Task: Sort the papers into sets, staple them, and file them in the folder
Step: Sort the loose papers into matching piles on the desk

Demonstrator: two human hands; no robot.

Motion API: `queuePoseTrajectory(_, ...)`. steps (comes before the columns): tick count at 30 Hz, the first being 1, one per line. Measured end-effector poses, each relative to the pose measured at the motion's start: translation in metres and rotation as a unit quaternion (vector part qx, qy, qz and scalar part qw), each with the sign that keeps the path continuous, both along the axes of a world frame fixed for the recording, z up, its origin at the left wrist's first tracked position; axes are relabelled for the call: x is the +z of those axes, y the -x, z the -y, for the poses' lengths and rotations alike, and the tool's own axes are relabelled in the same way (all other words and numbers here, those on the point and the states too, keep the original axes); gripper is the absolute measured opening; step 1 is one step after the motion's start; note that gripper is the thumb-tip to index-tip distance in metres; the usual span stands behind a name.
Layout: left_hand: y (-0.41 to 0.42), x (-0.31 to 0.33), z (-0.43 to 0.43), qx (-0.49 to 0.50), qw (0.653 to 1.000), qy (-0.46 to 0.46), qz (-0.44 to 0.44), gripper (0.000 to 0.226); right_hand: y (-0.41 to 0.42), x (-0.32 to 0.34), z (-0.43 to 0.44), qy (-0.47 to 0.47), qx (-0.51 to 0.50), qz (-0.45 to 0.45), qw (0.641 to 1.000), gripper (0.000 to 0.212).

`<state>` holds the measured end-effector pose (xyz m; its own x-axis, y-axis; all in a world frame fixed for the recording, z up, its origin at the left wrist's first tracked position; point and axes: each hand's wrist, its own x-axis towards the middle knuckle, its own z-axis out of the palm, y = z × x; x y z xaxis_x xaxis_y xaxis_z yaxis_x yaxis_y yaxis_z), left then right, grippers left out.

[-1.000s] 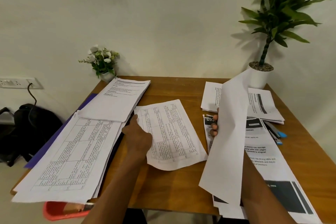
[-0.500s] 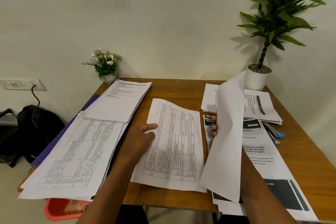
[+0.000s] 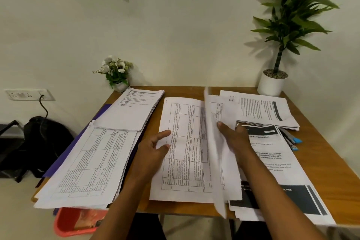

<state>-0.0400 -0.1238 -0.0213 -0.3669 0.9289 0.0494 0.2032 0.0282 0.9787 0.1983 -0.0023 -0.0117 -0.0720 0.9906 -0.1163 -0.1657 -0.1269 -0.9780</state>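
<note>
While the left hand (image 3: 153, 148) rests on the left edge of the middle sheet (image 3: 185, 152) as it did half a second ago, its fingers (image 3: 165, 133) are now spread and relaxed rather than one pointing. That sheet lies flat on the table (image 3: 321, 161) between the side stacks, squarer to the near edge than a second ago, when it sat skewed.

The right hand (image 3: 235, 136) holds the raised sheet (image 3: 216, 161). One fingertip shows on its near face, and blur hides the other fingers. Earlier this sheet stood over the right stack (image 3: 282, 171) with its blank back to the camera. Now it has swung left and shows edge-on and blurred, over the middle sheet's right side.

At the left, the purple folder (image 3: 78, 148) lies under the left stack (image 3: 87, 161), which juts past the table's near edge. A second pile (image 3: 136, 111) overlaps that stack's far end. Another pile (image 3: 263, 111) sits at the far right by the plant pot (image 3: 270, 85).
</note>
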Motion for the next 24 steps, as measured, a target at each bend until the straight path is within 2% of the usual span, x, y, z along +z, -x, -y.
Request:
queuePoseTrajectory(2,-0.001,0.002,0.003,-0.007,1.000,0.009,0.026,0.033,0.010,0.001,0.000,-0.008,0.012,0.016,1.000,0.022)
queuePoseTrajectory(5,-0.008,0.010,0.010,-0.005,0.992,0.019,0.121,0.020,0.020,0.000,0.000,0.000,0.018,0.052,0.998,0.023)
queuePoseTrajectory(7,-0.008,0.017,0.015,0.007,0.988,0.016,0.156,0.015,0.024,0.001,0.000,0.011,0.035,0.062,0.997,0.024)
queuePoseTrajectory(11,-0.005,0.030,0.023,0.018,0.970,0.041,0.240,0.031,0.029,0.010,0.002,-0.003,0.062,0.129,0.990,0.032)
queuePoseTrajectory(13,-0.002,0.034,0.023,0.035,0.974,0.070,0.213,0.034,0.030,0.015,0.009,-0.026,0.075,0.153,0.985,0.036)
queuePoseTrajectory(15,0.005,0.025,0.018,0.048,0.988,0.101,0.104,0.070,0.028,0.020,0.015,-0.049,0.081,0.163,0.982,0.040)
queuePoseTrajectory(16,0.010,0.019,0.017,0.067,0.989,0.116,0.057,0.082,0.029,0.021,0.019,-0.056,0.087,0.157,0.982,0.044)
queuePoseTrajectory(17,0.012,0.018,0.016,0.068,0.990,0.120,0.039,0.076,0.028,0.023,0.023,-0.055,0.095,0.138,0.984,0.048)
queuePoseTrajectory(19,0.011,0.026,0.020,0.062,0.990,0.107,0.063,0.036,0.028,0.024,0.030,-0.015,0.127,0.047,0.991,0.050)
queuePoseTrajectory(20,0.009,0.030,0.021,0.057,0.990,0.100,0.086,0.026,0.026,0.024,0.033,0.025,0.150,-0.017,0.988,0.047)
queuePoseTrajectory(22,0.009,0.029,0.021,0.057,0.988,0.086,0.117,0.024,0.023,0.022,0.039,0.103,0.210,-0.104,0.967,0.042)
queuePoseTrajectory(24,0.008,0.032,0.025,0.061,0.991,0.077,0.093,0.027,0.021,0.014,0.040,0.141,0.256,-0.092,0.952,0.043)
